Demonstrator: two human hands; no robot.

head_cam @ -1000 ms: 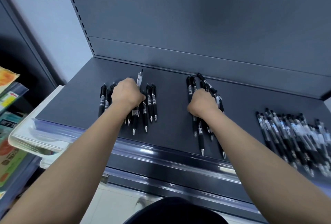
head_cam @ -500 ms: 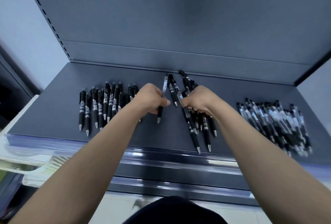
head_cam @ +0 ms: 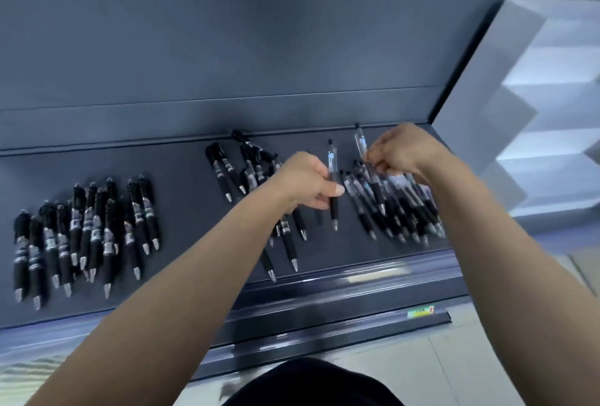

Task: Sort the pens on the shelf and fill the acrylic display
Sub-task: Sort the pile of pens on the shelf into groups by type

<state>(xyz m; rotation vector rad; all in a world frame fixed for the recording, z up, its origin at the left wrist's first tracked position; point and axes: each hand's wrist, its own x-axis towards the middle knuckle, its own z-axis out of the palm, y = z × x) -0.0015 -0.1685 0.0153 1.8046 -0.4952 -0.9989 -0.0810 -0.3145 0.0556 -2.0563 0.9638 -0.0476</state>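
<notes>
Left hand [head_cam: 308,181] pinches clear-barrelled black-grip pen [head_cam: 331,185], axis fore-aft; matching pile [head_cam: 396,207] just right, under right hand [head_cam: 402,152] pinching second clear pen [head_cam: 359,142].

Dim, cool, motion-blurred wide-angle view.
The white stepped wall [head_cam: 552,81] glows at right; glare streaks the dark grey shelf [head_cam: 181,178] along its glossy front rail [head_cam: 373,276]; the right-hand heap of black pens [head_cam: 399,211] smears; straight edges bow.

Labels on pens [head_cam: 76,224] blurred, shelf-edge tag [head_cam: 420,312] illegible, nothing readable
</notes>
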